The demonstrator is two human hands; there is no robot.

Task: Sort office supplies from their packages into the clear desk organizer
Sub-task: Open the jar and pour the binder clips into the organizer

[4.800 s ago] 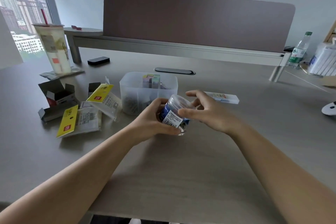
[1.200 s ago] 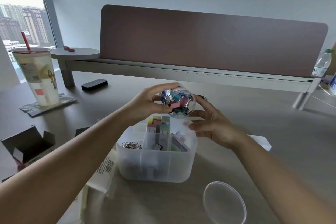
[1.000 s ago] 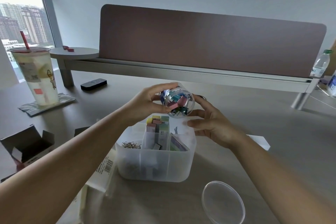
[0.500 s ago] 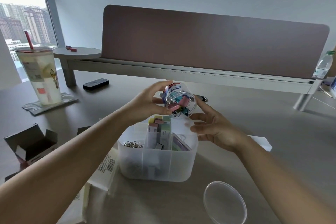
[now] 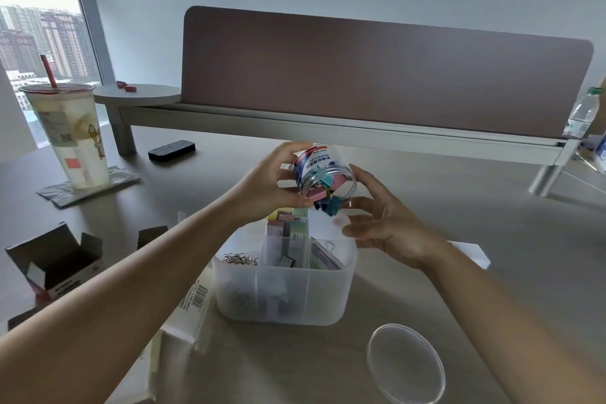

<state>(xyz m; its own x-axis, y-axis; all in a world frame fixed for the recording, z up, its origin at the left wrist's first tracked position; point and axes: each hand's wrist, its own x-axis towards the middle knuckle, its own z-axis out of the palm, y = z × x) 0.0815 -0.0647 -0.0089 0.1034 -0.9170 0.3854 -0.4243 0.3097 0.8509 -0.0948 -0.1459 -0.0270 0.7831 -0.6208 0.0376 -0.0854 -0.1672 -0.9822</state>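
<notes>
Clear plastic lid (image 5: 406,362), one, round, lies flat on the table (image 5: 492,272) nearest the viewer, at right. Behind it stands one frosted clear organizer (image 5: 282,292) with dividers; its left section holds a small heap of paper clips (image 5: 240,260), and its middle holds pastel boxes standing upright. One barcoded packet (image 5: 193,302) lies beside its left wall.

Above the organizer's far right section, the left hand (image 5: 262,188) grips one clear jar (image 5: 324,175), its fingers curled round the labelled body and the mouth tipped down. Coloured binder clips (image 5: 329,197), too many to count, crowd the mouth. The right hand (image 5: 390,226) is cupped beside the mouth, fingers relaxed and holding nothing.

I judge the jar light, stiff and somewhat slippery, best held round its middle; the clips will probably drop in a clump.

Farther left sit one opened cardboard box (image 5: 54,261) and one iced drink cup (image 5: 70,138) with a red straw.
</notes>
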